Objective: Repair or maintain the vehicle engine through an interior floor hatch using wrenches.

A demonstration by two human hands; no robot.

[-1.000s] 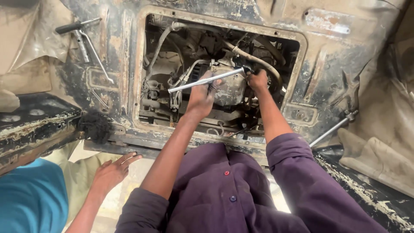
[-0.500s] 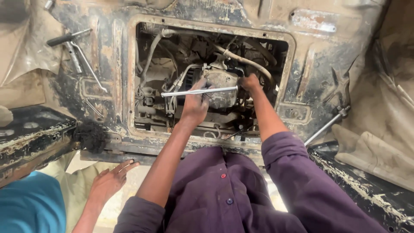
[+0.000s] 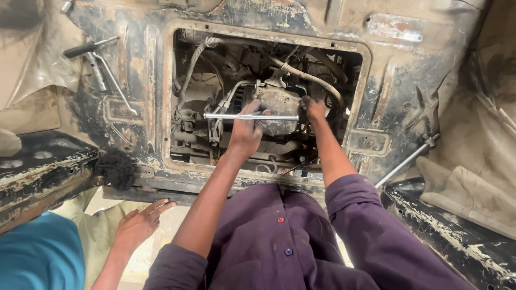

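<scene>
My left hand (image 3: 245, 134) is closed around a long silver wrench handle (image 3: 226, 116) that lies level across a rectangular opening (image 3: 161, 96) in a rusty, greasy metal floor panel. My right hand (image 3: 314, 109) reaches deeper in and rests against the right side of a grey alternator-like unit (image 3: 280, 102) mounted among hoses and wires. Its fingers are partly hidden behind that unit. Both arms wear rolled-up purple sleeves.
Another person in a blue shirt has a hand (image 3: 141, 224) under the panel's lower left edge. A metal tool with a black handle (image 3: 91, 51) lies at the upper left. A thin metal rod (image 3: 406, 161) slants at the right, beside crumpled tan cloth (image 3: 473, 182).
The wrench handle has swung from tilted up at its right end to level, my left hand moving with it. The view has shifted slightly toward the opening.
</scene>
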